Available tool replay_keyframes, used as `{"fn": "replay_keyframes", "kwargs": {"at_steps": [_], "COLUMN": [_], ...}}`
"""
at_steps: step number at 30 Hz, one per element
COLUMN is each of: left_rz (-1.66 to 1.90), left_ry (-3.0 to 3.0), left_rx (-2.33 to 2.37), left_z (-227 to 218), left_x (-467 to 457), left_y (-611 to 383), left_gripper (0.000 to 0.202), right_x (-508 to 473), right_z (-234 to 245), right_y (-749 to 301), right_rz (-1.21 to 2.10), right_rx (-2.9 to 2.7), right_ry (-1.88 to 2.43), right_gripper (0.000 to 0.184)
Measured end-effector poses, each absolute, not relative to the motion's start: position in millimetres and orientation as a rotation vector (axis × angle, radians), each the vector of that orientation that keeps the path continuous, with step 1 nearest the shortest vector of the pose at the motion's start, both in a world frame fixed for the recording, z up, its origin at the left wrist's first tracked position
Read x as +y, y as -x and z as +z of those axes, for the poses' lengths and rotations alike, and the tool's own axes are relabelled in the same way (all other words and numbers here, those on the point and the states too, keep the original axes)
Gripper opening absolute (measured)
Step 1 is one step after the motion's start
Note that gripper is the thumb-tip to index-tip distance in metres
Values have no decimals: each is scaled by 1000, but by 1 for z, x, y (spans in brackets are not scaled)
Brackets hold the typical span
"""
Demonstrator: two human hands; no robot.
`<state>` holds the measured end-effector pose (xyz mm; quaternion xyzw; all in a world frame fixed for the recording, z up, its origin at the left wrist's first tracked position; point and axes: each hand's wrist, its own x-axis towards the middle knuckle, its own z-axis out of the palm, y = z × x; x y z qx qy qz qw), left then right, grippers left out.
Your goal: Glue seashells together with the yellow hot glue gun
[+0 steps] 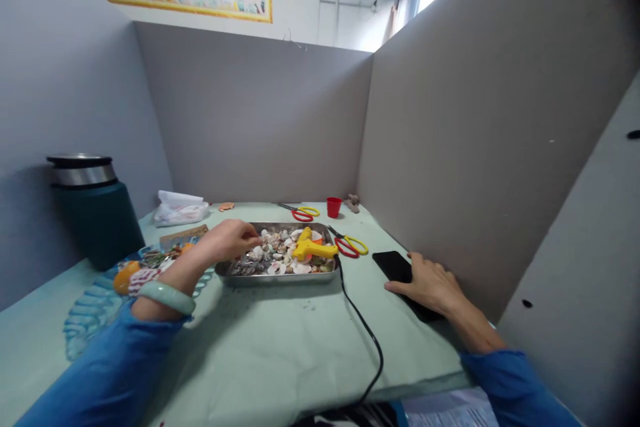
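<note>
My left hand point(233, 240) reaches over the left part of a metal tray point(280, 280) filled with small seashells point(280, 253). Its fingers are pinched together; what they hold, if anything, is too small to make out. On the shells lies a yellow glue gun point(313, 248), its black cord point(367, 330) running toward the front edge. My right hand point(427, 282) is laid across a black phone point(393, 265) flat on the table, thumb at its left side and fingers at its right.
Beside my left forearm sits a blue wavy-edged plate point(87, 320) bearing colourful decorations point(127, 277). A dark green bottle point(97, 217) stands behind it. Scissors point(353, 247), more scissors point(303, 213), a red cup point(333, 207) and a white plastic bag point(181, 210) lie farther back. Grey panels point(250, 113) surround the table.
</note>
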<state>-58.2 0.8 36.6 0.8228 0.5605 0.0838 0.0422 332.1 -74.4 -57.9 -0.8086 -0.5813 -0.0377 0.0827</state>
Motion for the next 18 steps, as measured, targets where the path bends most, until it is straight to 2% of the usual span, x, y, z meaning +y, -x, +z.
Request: {"fn": "replay_keyframes", "kwargs": {"at_steps": [8,18], "left_rz": [178,70], "left_ry": [-2336,-2282], "left_rx": [1593,1652], "left_z": [28,11], "left_x": [24,72], "left_y": [61,55], "left_gripper": [42,32], "right_x": [-69,-62], "right_z": [-64,-73], "right_y": [-335,-338], "right_rz": [-123,-70], "right_rx": [-1723,-1678], "right_ry": [2445,2406], "right_gripper": [77,74]}}
